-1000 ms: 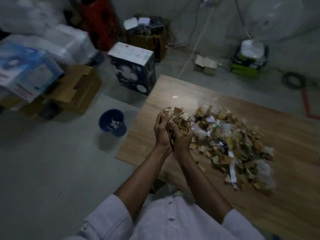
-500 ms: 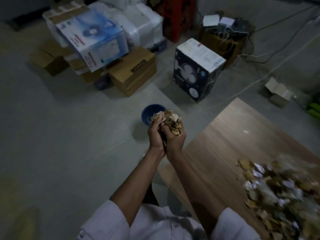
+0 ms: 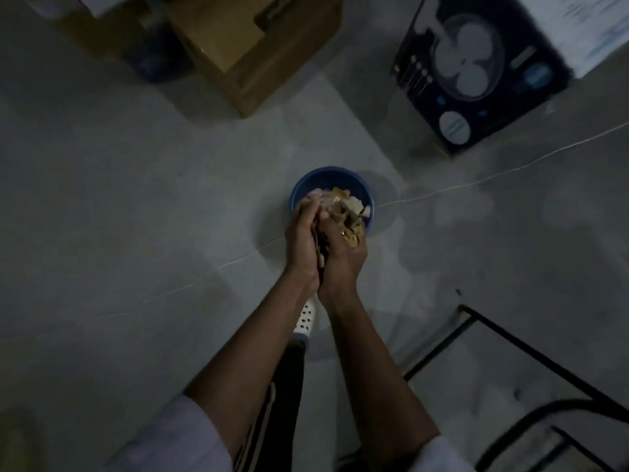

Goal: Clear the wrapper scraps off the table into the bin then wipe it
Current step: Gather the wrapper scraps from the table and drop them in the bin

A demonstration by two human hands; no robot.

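A round blue bin [image 3: 329,178] stands on the grey floor straight ahead. My left hand [image 3: 303,241] and my right hand [image 3: 343,257] are pressed together over its near rim, cupped around a heap of brown and white wrapper scraps [image 3: 344,211]. The scraps stick out above my fingers, right over the bin's opening. The bin's inside is mostly hidden behind my hands. The table and the rest of the scrap pile are out of view.
A brown cardboard box [image 3: 252,46] sits on the floor beyond the bin, a dark fan carton [image 3: 476,73] to its right. A thin white cable [image 3: 476,180] runs across the floor past the bin. Black metal frame legs [image 3: 531,362] stand at the lower right.
I turned left, away from the table, and carried the cupped scraps over to the bin. The table and pile left the view; my hands now hover over the bin's opening.
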